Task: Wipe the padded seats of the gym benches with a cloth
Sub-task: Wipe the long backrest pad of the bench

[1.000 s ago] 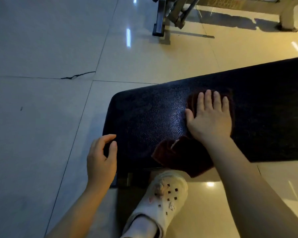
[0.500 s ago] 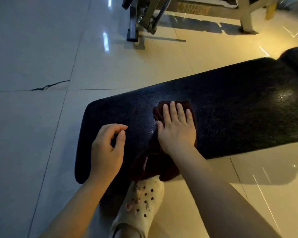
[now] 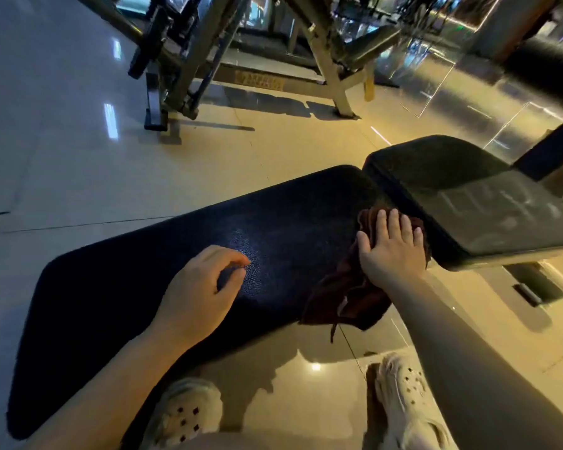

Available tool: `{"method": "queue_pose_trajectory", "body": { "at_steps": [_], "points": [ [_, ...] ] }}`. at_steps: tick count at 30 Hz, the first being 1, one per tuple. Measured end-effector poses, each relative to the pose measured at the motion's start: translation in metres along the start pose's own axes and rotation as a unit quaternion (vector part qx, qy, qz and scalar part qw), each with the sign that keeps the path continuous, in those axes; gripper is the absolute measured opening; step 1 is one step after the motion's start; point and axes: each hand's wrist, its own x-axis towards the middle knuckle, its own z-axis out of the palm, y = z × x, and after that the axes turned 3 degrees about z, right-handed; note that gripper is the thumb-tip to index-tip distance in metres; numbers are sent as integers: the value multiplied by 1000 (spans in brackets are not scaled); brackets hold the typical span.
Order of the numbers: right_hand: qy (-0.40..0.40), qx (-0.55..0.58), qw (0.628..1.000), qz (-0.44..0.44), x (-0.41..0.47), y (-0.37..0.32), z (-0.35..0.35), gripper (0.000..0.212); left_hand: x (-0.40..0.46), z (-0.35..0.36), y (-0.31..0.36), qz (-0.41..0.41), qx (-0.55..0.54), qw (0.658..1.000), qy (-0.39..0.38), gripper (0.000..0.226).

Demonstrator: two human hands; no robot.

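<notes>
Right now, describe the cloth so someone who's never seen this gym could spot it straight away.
Find the long black bench pad lying across the tiled floor. At its far right end, just before the second, greyer pad, the right hand presses flat on the cloth. It is the only dark reddish-brown, crumpled thing there, and part of it hangs over the pad's near edge.

Arms: I see both bare to the frame edge; no sleeves, watch or bands
Left hand (image 3: 197, 295): bare; no glove, no ring that I can make out
Right hand (image 3: 392, 251): bare; ungloved
Feet: pale clog-style shoes (image 3: 400, 401); square perforations on the uppers; small charms on the right one
</notes>
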Motion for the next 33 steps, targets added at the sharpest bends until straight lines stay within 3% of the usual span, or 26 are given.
{"method": "queue_pose_trajectory", "body": {
  "at_steps": [6, 12, 14, 17, 20, 23, 26, 29, 33],
  "points": [
    [-51, -7, 983, -174, 57, 39, -15, 70, 47, 10, 62, 40, 89, 987, -127, 18],
    [-28, 19, 979, -202, 84, 31, -12, 79, 122, 47, 137, 58, 264, 923, -274, 33],
    [-29, 41, 975, -218, 86, 32, -11, 78, 143, 68, 155, 67, 312, 903, -288, 35],
    [-31, 209, 947, -242, 88, 40, -18, 61, 164, 96, 167, 80, 297, 937, -166, 29],
    [2, 394, 894, -213, 76, 55, -23, 48, 159, 131, 163, 11, 140, 989, -40, 27],
    [68, 425, 882, -191, 53, 77, -19, 41, 149, 169, 155, -42, 97, 993, -49, 33],
    [103, 386, 903, -161, 29, 108, -5, 36, 146, 188, 153, -74, 93, 993, -9, 42],
    [34, 367, 919, -137, 16, 131, 4, 36, 144, 192, 150, -94, 51, 993, 39, 35],
    [-67, 456, 881, -103, 20, 140, -4, 38, 135, 185, 140, -147, 15, 986, 78, 29]
  ]
}}
